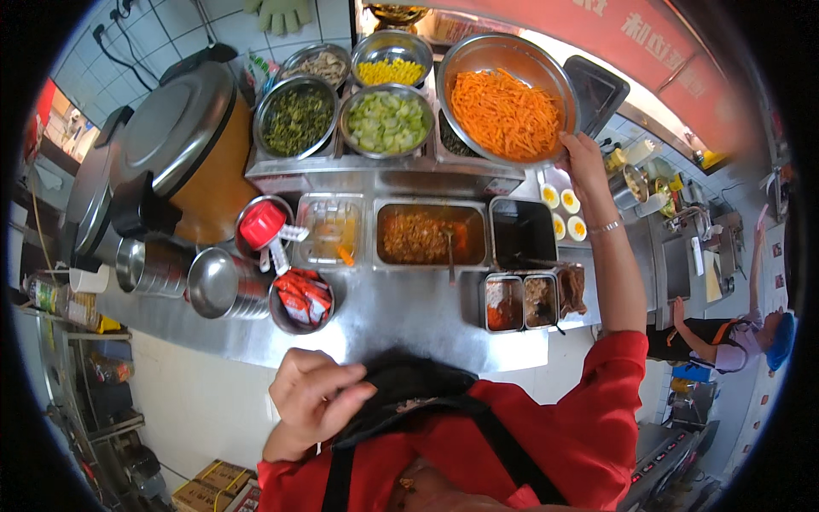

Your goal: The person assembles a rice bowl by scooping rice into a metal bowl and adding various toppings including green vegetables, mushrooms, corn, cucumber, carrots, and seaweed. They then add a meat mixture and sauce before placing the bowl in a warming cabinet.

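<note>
My right hand, a bracelet on its wrist, reaches up and grips the near right rim of a large metal bowl of shredded carrots. The bowl overlaps a container of dark food, partly hidden beneath it. In front of my chest is my left hand, loosely curled, with a gap between thumb and forefinger and nothing visible in it. Left of the carrots stand bowls of chopped light-green vegetable, yellow corn, dark leafy greens and pale slices.
Set into the steel counter are a pan of brown-red sauce and a dark pan. Halved eggs lie near my right forearm. Large cookers, metal pots and red packets stand left. A co-worker is far right.
</note>
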{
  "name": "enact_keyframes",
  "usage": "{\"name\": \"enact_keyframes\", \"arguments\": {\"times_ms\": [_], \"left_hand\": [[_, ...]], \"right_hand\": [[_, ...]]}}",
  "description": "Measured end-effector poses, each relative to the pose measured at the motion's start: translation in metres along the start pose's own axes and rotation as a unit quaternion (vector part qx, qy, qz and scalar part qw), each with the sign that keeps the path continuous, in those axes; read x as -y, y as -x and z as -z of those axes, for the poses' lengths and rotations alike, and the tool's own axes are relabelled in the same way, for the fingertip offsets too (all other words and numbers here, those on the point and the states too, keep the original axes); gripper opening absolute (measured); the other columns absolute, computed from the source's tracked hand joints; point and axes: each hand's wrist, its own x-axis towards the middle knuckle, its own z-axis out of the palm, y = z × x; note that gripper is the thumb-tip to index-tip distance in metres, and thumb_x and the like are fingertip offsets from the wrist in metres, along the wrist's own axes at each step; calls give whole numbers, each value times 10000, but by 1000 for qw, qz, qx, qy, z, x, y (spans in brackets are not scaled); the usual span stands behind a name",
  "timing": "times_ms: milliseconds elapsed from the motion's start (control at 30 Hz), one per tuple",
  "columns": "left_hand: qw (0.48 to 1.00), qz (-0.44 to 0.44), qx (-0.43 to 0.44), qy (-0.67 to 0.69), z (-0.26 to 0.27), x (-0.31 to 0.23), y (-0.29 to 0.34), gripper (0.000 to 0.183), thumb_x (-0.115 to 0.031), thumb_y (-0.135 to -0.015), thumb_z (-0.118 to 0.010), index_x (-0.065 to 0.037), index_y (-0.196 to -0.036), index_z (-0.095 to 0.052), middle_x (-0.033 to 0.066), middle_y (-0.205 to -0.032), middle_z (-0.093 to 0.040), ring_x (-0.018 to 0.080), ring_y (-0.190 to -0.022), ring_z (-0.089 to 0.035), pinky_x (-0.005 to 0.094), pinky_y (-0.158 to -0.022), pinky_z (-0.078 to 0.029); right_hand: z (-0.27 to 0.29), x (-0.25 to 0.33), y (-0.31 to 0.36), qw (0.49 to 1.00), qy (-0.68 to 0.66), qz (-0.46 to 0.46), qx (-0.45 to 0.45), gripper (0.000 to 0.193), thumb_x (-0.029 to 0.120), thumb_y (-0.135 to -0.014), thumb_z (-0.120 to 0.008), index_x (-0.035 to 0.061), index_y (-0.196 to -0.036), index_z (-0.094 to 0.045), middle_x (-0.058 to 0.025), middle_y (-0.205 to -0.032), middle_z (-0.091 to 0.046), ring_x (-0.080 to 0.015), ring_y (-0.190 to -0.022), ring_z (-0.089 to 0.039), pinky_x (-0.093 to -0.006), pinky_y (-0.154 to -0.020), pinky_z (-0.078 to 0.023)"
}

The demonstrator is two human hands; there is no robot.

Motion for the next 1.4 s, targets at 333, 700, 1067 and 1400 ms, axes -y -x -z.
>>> {"name": "enact_keyframes", "arguments": {"times_ms": [333,700,1067,1400], "left_hand": [[939,337,-64,12,-20,84,58,229,53,-754,-660,-27,-964,-617,-7,-829,-471,34,-605,-372,174,-520,-293],[942,332,-45,-16,-37,104,42,185,44,-778,-644,-23,-948,-615,9,-824,-499,51,-599,-399,187,-515,-332],[948,316,-28,23,-38,97,55,179,30,-787,-647,-35,-952,-625,13,-830,-520,48,-572,-407,187,-497,-340],[955,292,-9,57,-22,88,96,87,-3,-800,-655,-36,-813,-576,8,-747,-502,67,-567,-408,207,-511,-346]], "right_hand": [[-35,-76,-181,994,32,-47,-98,187,100,-859,-543,-79,-898,-583,-100,-696,-614,-171,-491,-591,-248,-430,-501],[-64,-116,-227,990,102,-81,-60,264,136,-870,-534,-119,-917,-580,-171,-781,-636,-221,-588,-643,-275,-453,-534],[-54,-27,-123,939,245,232,-72,283,217,-886,-573,14,-1082,-578,-131,-796,-654,-190,-655,-643,-318,-599,-495],[-97,-31,236,831,243,229,445,295,99,-874,-598,73,-1161,-537,-114,-1052,-605,-272,-882,-620,-343,-783,-511]]}}
